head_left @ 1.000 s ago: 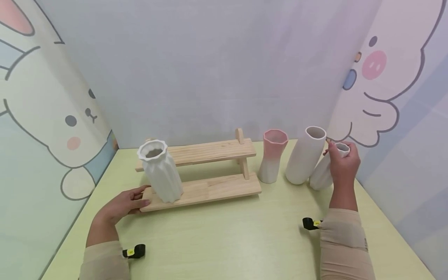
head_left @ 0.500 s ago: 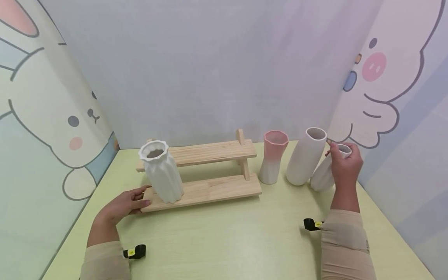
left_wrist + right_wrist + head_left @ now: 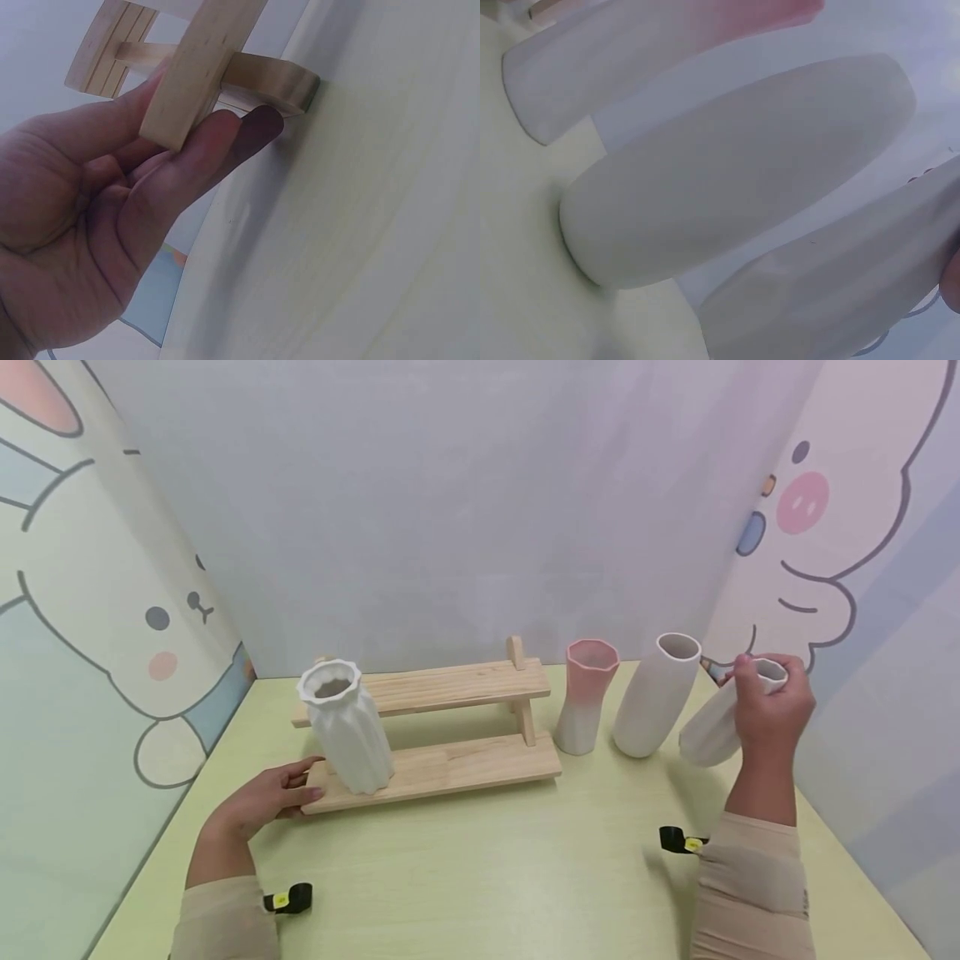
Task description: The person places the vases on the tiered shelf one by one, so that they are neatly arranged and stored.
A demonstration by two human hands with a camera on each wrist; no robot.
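My left hand pinches the left end of the lower board of a two-tier wooden stand; the left wrist view shows thumb and fingers around the board end. A white fluted vase stands on that board, close to this hand. At the right, my right hand grips a small white vase near its rim. The vase leans and appears lifted off the table. In the right wrist view, this vase is partly cut off, with only a fingertip showing.
A tall smooth white vase stands just left of the held vase. Left of it is a pink-and-white vase, close to the stand's right end. Printed walls enclose the pale green table at back and sides.
My right hand has moved right and slightly up with the small white vase, widening the gap from the tall vase. My left hand and the stand stay put.
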